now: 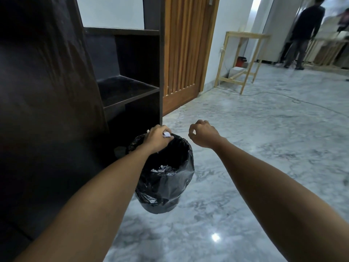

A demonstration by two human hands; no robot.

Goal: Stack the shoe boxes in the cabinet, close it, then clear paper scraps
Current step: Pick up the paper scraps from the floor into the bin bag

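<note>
A crumpled white paper scrap (166, 134) sits pinched in the curled fingers of the left hand (157, 138), which hangs directly over the far rim of the bin (166, 178). Held there, the scrap would drop straight into the opening if released, which is likely why the hand is above the mouth and not beside it. More pale scraps (162, 169) already lie low inside the bin, so the clearing step looks well under way.

The bin is lined with a black plastic bag whose edge folds over the rim, keeping the liner from slipping in. It stands on the marble floor (245, 167), just beside the dark cabinet (47, 91), close to where the scraps would have been gathered.

The right hand (203, 134) hovers apart from the bin, to its right, fingers loosely curled; it appears to hold nothing, though its palm side is hidden.

No shoe boxes show. The open shelves (128, 89) past the cabinet's side are bare and dark.

Further out stand a slatted wooden door (185, 53), a light wooden frame table (243, 59) with a cable trailing across the floor, and a person (304, 33) standing in the distance, blurred.
</note>
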